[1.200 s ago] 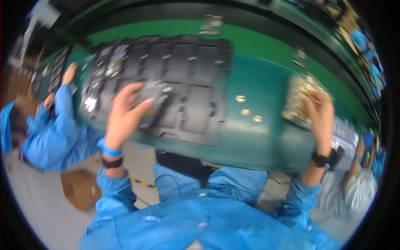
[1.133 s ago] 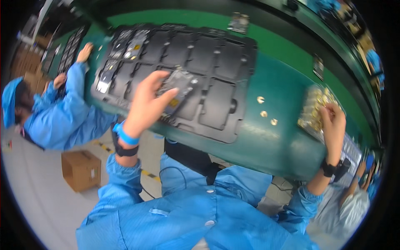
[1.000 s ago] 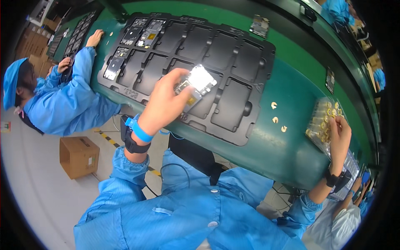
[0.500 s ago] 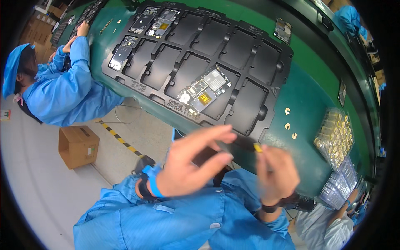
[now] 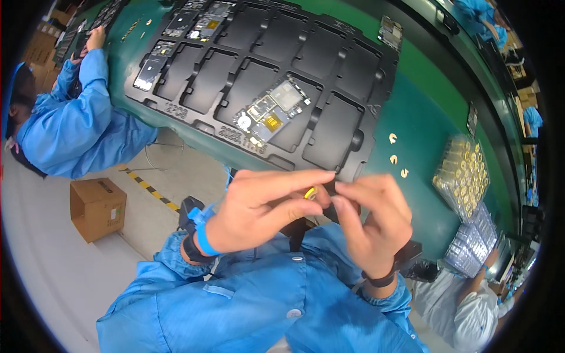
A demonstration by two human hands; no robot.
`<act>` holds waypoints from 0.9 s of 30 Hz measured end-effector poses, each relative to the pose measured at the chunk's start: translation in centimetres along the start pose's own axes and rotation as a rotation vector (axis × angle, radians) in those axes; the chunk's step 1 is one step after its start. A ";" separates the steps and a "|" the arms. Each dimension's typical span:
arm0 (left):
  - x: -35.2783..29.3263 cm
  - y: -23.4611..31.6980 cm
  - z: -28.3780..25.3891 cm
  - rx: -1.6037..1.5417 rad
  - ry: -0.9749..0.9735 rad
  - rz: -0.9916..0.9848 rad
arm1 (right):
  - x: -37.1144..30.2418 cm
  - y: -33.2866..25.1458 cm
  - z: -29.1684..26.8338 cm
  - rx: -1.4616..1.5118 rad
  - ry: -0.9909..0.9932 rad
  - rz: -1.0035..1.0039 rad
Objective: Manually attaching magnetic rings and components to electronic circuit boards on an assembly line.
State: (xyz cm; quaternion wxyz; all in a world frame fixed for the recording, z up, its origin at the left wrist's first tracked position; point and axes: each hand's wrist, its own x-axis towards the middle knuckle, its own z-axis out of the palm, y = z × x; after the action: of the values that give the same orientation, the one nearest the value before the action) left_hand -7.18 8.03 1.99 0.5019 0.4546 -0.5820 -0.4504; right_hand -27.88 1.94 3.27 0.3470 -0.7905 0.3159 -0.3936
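Small yellow piece, tilted, within the left grip

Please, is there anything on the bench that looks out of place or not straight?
Yes. One circuit board lies slanted across pockets of the black tray, while three boards at the tray's left sit straighter in theirs. Three small pale pieces lie loose on the green bench.

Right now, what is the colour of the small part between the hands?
The small part looks mostly yellow; the head view shows it.
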 end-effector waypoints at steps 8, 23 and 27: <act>1.5 0.0 -0.3 -0.016 -0.148 0.066 | 1.8 0.1 -1.8 0.128 -0.191 -0.055; 1.1 -1.1 5.3 -0.037 0.117 -0.003 | -0.2 2.1 -0.8 -0.166 0.106 -0.297; 0.5 -1.5 6.9 -0.214 0.287 -0.106 | -1.3 2.4 -0.3 -0.241 0.165 -0.306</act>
State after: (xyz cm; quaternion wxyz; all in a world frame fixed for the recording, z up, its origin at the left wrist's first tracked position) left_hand -13.98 7.79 -0.02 0.6007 0.4881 -0.4285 -0.4662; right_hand -29.33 1.50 0.92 0.1590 -0.8302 0.2645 -0.4642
